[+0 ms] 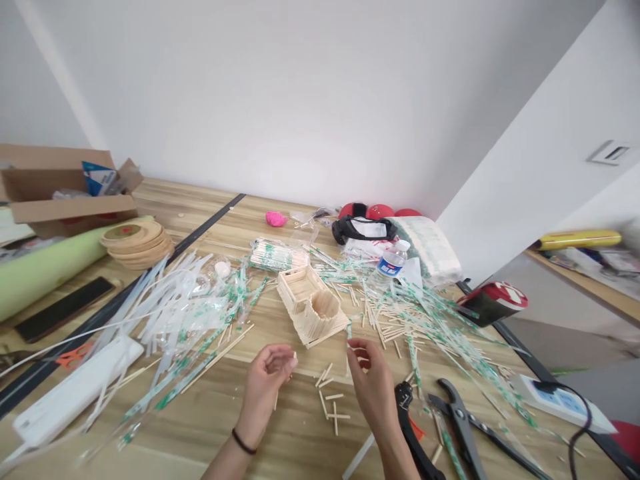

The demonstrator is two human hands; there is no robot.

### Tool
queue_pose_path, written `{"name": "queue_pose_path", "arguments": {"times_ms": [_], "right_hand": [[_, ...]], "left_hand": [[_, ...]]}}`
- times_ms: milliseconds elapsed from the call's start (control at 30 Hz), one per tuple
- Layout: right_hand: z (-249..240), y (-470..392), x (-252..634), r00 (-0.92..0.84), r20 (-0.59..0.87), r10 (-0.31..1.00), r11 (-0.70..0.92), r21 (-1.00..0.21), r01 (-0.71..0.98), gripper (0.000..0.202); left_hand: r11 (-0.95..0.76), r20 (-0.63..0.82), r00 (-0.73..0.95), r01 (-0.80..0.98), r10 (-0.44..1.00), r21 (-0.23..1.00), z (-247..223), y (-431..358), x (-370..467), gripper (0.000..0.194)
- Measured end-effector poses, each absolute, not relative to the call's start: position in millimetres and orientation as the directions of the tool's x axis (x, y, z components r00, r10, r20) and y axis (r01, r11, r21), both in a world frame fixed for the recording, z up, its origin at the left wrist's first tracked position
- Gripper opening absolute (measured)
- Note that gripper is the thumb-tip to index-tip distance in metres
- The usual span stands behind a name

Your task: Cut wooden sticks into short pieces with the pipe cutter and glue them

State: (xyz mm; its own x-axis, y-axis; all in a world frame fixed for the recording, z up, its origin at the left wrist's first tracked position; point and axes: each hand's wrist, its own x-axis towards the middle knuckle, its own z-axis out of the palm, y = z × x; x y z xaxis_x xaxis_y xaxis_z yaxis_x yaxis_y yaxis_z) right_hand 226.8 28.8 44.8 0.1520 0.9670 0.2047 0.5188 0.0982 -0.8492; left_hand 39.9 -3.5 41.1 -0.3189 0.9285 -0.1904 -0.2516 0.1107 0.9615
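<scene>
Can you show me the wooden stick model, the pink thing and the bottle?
Wooden stick model (pixel 318 323), head view: on its round cup's front wall.
Pink thing (pixel 275 219), head view: on its middle.
Bottle (pixel 390 265), head view: on its blue label.

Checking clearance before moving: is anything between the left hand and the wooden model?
Nothing visible stands between the left hand and the wooden model; only tabletop shows there. Short sticks lie right of that hand.
</scene>
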Motion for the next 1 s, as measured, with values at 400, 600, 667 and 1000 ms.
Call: {"name": "queue_pose_path", "arguments": {"times_ms": [400,600,667,1000], "right_hand": [[30.0,35.0,220.3,0.151,0.167,0.974,0.079,-0.882,0.464,0.021],[26.5,37.2,223.8,0.162,0.142,0.977,0.055,-0.892,0.449,0.022],[26.0,39.0,223.6,0.165,0.134,0.977,0.048,-0.895,0.444,0.023],[22.9,44.2,219.9,0.165,0.097,0.982,0.017,-0.904,0.427,0.023]], "left_hand": [[-0.019,0.031,-0.487,0.028,0.873,0.999,1.8,52.0,68.3,0.014],[-0.016,0.052,-0.497,0.076,0.866,0.997,-4.3,57.8,70.1,0.014],[-0.014,0.049,-0.496,0.075,0.867,0.997,-6.6,58.8,70.8,0.014],[-0.033,0.024,-0.504,-0.008,0.863,0.999,-9.0,64.2,71.2,0.016]]}}
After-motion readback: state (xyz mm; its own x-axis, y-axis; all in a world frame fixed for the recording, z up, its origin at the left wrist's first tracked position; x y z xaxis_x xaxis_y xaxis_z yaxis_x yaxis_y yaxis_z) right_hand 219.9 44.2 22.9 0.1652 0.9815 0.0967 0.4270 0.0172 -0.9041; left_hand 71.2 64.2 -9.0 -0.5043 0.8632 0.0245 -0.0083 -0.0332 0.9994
